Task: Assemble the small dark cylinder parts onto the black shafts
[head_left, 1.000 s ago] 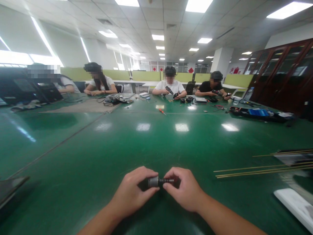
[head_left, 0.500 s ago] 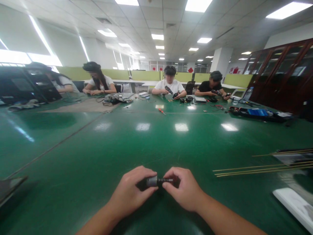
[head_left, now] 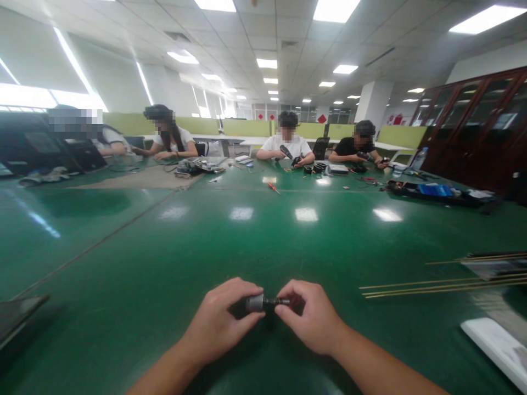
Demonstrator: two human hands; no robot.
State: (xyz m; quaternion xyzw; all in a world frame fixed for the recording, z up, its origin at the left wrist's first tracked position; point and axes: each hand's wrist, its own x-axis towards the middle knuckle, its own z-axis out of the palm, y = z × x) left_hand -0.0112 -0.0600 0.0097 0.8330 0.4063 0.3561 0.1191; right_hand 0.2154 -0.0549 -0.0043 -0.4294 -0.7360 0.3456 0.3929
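Observation:
Low in the middle of the head view, both hands hold one small part just above the green tabletop. It is a grey cylinder (head_left: 254,303) with a thin, dark, ridged shaft (head_left: 272,302) pointing right, perhaps a small motor; its exact kind is unclear. My left hand (head_left: 224,315) is closed on the cylinder, thumb below and fingers above. My right hand (head_left: 308,314) pinches around the shaft, its thumb and forefinger near the shaft's outer end. Inside the right hand's curl, the shaft's tip is dim and partly hidden. The part lies roughly level.
Thin brass-coloured rods (head_left: 428,288) and a white flat object (head_left: 494,351) lie at right. A dark flat thing (head_left: 20,318) sits at the left edge. Farther off are a red screwdriver (head_left: 272,187), a black tray (head_left: 436,192) and several people working across the table (head_left: 247,241).
My hands stay almost in place on the grey cylinder and its shaft. The view has shifted very slightly, and the person at far left has moved to the right.

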